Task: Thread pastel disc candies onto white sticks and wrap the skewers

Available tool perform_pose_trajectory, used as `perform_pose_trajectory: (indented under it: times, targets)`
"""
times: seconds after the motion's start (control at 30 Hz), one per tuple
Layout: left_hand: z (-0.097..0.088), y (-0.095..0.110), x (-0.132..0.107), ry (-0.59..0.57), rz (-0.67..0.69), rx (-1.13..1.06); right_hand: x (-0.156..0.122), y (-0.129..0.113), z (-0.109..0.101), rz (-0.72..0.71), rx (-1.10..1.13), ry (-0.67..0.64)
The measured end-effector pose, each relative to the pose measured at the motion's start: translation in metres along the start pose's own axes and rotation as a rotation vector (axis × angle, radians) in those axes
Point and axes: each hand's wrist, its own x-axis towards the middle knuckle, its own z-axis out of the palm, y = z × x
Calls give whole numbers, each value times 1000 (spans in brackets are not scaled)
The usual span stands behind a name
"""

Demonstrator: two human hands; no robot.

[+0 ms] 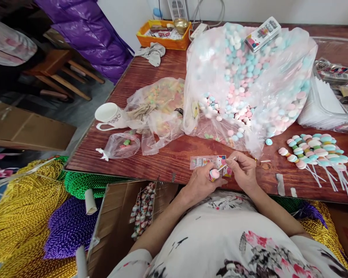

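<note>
My left hand (197, 180) is closed around a small stack of round candy (214, 173), with a pink piece facing up. A thin white stick (222, 167) runs from the candy to my right hand (245, 172), whose fingertips pinch it near its other end. How deep the stick goes into the candy I cannot tell. Under and behind my hands lies a clear printed packet (204, 161) on the table. To the right, several finished-looking candy skewers (317, 150) in pink, blue and white lie in a pile, their white sticks pointing toward me.
A big clear bag of pastel candies (243, 85) stands behind my hands. Left of it are a bag of orange-green candies (162, 96), a small bag (123, 144) and a white mug (110, 116). A plastic bin (321, 112) stands right. Below, an open carton (116, 216) holds wrapped skewers.
</note>
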Motion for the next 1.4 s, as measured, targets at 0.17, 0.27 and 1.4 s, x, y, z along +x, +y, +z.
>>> perform_pose_trajectory:
  times: [0.17,0.27,1.4]
  targets:
    - [-13,-7,-3,-18,43,-115,4,4,-13,-34,123,121]
    - [-18,-10,-3,-214,83,-178,7,0,-20,-77,238,89]
    - [1,3,13,-486,-129,-744,14,-5,5,164,497,166]
